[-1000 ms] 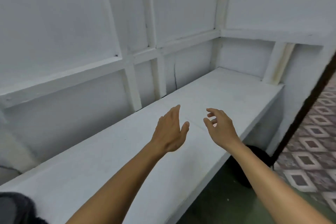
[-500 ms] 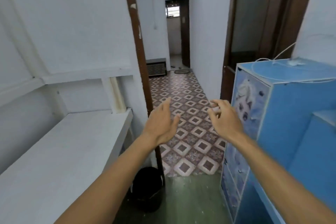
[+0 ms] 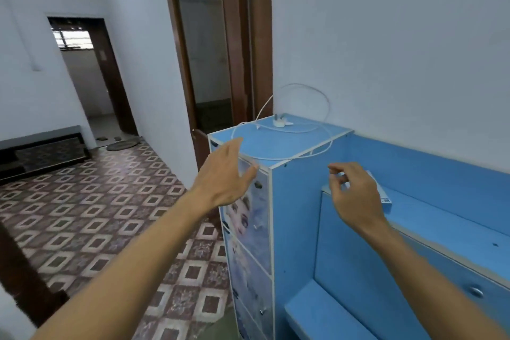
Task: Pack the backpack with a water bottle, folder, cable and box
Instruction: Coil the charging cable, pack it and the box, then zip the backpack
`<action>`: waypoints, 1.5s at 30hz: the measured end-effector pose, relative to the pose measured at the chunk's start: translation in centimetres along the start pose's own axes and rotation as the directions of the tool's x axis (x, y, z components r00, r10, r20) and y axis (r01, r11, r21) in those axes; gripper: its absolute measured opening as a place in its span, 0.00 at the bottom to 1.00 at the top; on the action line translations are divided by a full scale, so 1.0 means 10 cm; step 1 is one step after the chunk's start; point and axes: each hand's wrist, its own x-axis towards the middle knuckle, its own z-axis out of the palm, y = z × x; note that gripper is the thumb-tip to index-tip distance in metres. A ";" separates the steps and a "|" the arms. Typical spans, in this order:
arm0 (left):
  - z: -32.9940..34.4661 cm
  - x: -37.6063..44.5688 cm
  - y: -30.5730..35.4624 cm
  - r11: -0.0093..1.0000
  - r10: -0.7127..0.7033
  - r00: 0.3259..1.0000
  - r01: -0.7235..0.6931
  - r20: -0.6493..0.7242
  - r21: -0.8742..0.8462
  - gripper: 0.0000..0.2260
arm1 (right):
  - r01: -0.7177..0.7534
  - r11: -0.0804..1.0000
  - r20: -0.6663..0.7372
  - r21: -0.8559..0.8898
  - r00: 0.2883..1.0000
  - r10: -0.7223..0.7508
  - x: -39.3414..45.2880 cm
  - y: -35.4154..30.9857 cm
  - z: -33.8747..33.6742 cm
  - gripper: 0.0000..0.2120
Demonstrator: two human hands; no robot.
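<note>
Fingers of the left hand are reaching out straight and loosely spread, holding nothing, their tips hovering just short of the near edge of the blue cabinet; the right hand is hanging beside it with thumb and forefinger half curled toward each other in an unclosed pinch, also empty. Partly hidden behind that right hand, a flat pale item with a small label is lying on the lower blue desk; whether it is the box or the folder, I cannot tell. Farther back, on the cabinet's top, the white cable is sprawling in wide loose loops, with a white plug sitting near the back edge and one loop arching up against the wall. The backpack and the water bottle are not showing anywhere here. Judging from this, the step in hand is collecting the cable. Doing it well probably means taking the plug end first with one hand and gathering the loops into a coil with the other, so that nothing is dragging over the cabinet's edge or snagging. Whether the far end is plugged in anywhere is not visible, so checking that before pulling seems wise.
</note>
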 end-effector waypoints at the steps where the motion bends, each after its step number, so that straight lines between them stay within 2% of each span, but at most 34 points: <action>1: 0.04 0.19 -0.03 1.000 0.013 1.000 -0.013 -0.001 0.005 0.31 | -0.041 0.997 -0.028 -0.062 0.999 0.039 0.08 0.12 0.00 0.08; 3: 0.05 0.59 -0.09 0.998 0.061 0.998 -0.060 -0.029 0.018 0.26 | -0.172 0.960 -0.051 -0.219 0.985 0.165 0.25 0.35 0.01 0.07; 6: 0.00 1.18 -0.14 0.985 0.114 0.992 -0.107 -0.049 0.134 0.25 | -0.331 0.818 -0.030 -0.471 0.932 0.360 0.45 0.64 0.03 0.13; 9: 0.02 1.76 -0.20 0.957 0.074 0.995 -0.091 0.071 0.276 0.27 | -0.392 0.699 0.027 -0.598 0.862 0.506 0.59 0.79 0.08 0.25; 12: 0.12 2.20 -0.21 0.935 0.015 0.971 -0.098 0.240 0.342 0.33 | -0.418 0.613 0.081 -0.670 0.779 0.621 0.67 0.92 0.16 0.35; 15: 0.25 2.52 -0.13 0.931 -0.052 0.909 -0.105 0.414 0.349 0.41 | -0.438 0.567 0.126 -0.698 0.704 0.699 0.74 1.02 0.25 0.42; 19: 0.47 2.74 -0.05 0.899 -0.123 0.847 -0.126 0.517 0.420 0.43 | -0.463 0.547 0.149 -0.698 0.653 0.743 0.78 1.11 0.32 0.42; 22: 0.60 2.86 -0.11 0.917 -0.187 0.824 -0.049 0.535 0.395 0.47 | -0.444 0.542 0.152 -0.713 0.657 0.738 0.79 1.17 0.35 0.40; 25: 0.61 3.00 -0.18 0.970 -0.163 0.805 0.026 0.571 0.240 0.52 | -0.427 0.547 0.152 -0.720 0.672 0.725 0.82 1.21 0.37 0.37; 28: 0.65 3.04 -0.15 0.978 -0.127 0.777 -0.007 0.617 0.210 0.55 | -0.424 0.552 0.140 -0.718 0.689 0.711 0.82 1.22 0.40 0.36; 31: 0.81 3.05 -0.08 0.971 -0.078 0.770 -0.084 0.633 0.222 0.51 | -0.422 0.561 0.130 -0.712 0.706 0.696 0.80 1.22 0.41 0.35; 35: 0.98 3.08 -0.01 0.977 0.044 0.827 -0.153 0.560 0.149 0.43 | -0.419 0.572 0.125 -0.705 0.721 0.682 0.79 1.23 0.41 0.35; 40: 1.04 3.12 0.02 0.982 0.087 0.865 -0.158 0.495 0.103 0.30 | -0.413 0.579 0.125 -0.703 0.730 0.672 0.78 1.23 0.41 0.35; 43: 0.98 3.17 0.05 0.986 0.095 0.861 -0.151 0.499 0.074 0.23 | -0.405 0.578 0.129 -0.709 0.730 0.671 0.78 1.23 0.41 0.35; 45: 0.93 3.20 0.07 0.995 0.077 0.846 -0.098 0.527 0.012 0.21 | -0.407 0.579 0.127 -0.706 0.732 0.669 0.78 1.23 0.42 0.35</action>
